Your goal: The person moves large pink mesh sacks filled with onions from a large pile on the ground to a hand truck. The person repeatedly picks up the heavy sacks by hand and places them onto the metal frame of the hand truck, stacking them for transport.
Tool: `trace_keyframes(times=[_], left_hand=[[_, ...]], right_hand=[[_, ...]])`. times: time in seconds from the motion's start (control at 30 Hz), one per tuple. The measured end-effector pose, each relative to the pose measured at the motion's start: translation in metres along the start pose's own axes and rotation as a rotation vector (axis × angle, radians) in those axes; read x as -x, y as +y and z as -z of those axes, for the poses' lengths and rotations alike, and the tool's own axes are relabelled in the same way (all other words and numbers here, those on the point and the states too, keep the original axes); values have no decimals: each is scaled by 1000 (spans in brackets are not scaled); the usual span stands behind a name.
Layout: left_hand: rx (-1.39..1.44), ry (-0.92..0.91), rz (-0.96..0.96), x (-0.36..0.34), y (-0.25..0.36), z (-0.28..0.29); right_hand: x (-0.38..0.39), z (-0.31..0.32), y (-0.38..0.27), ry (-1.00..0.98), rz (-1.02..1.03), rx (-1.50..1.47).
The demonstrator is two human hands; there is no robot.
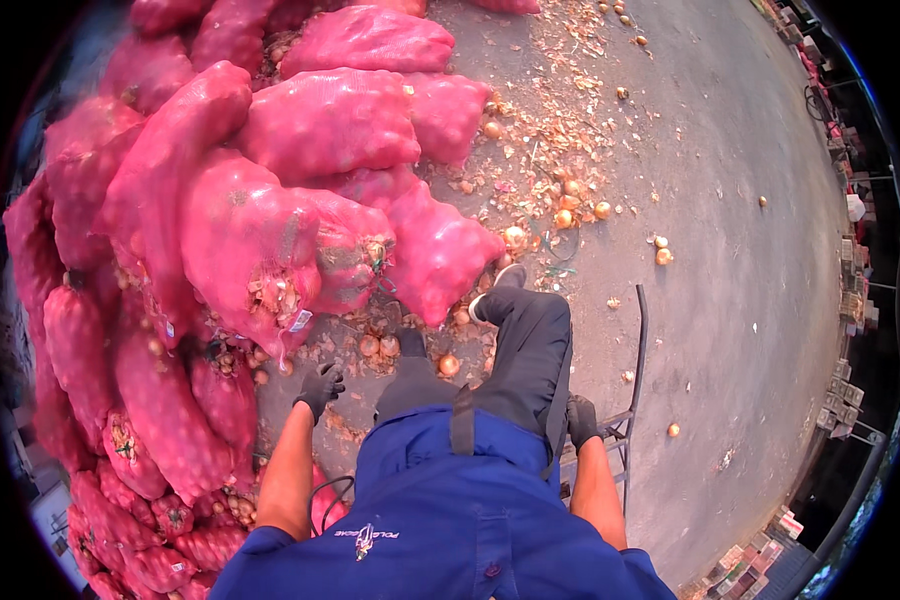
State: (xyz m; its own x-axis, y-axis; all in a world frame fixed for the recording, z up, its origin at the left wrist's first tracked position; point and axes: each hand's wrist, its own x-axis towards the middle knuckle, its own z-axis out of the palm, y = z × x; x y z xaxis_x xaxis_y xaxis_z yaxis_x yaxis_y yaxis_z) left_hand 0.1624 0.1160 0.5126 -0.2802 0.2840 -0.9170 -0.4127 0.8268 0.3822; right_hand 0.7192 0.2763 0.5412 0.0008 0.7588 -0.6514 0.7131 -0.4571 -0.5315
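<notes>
My left hand (320, 390) is in a dark glove, its fingers apart and empty, beside a heap of pink mesh sacks of onions (235, 235). My right hand (580, 415), gloved too, is low by my right thigh, next to a dark metal hand truck (635, 400); its fingers are partly hidden, so I cannot make out whether it grips anything. Just past my feet lies a bulging sack (440, 255). Several loose onions (448, 365) and dry skins are on the pavement around my shoes.
Grey pavement (740, 300) stretches to the right, with scattered onions (664, 255) and peel (540, 120) on it. Along the far right rim stand stacked crates (845, 395) and dark railings. More sacks (135, 530) are piled at the lower left.
</notes>
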Motion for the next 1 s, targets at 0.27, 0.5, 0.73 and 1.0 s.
trace_keyframes(times=[0.27, 0.5, 0.73, 1.0], left_hand=[[-28, 44, 46, -5, 0, -49], [72, 99, 161, -7, 49, -200], [-131, 9, -54, 26, 208, -361], [-18, 104, -96, 8, 276, -397]], right_hand=[[-81, 59, -34, -130, 64, 123], [-240, 180, -76, -251, -368, -389], [-369, 347, -126, -137, -197, -430], [-427, 361, -144, -220, -295, -395]])
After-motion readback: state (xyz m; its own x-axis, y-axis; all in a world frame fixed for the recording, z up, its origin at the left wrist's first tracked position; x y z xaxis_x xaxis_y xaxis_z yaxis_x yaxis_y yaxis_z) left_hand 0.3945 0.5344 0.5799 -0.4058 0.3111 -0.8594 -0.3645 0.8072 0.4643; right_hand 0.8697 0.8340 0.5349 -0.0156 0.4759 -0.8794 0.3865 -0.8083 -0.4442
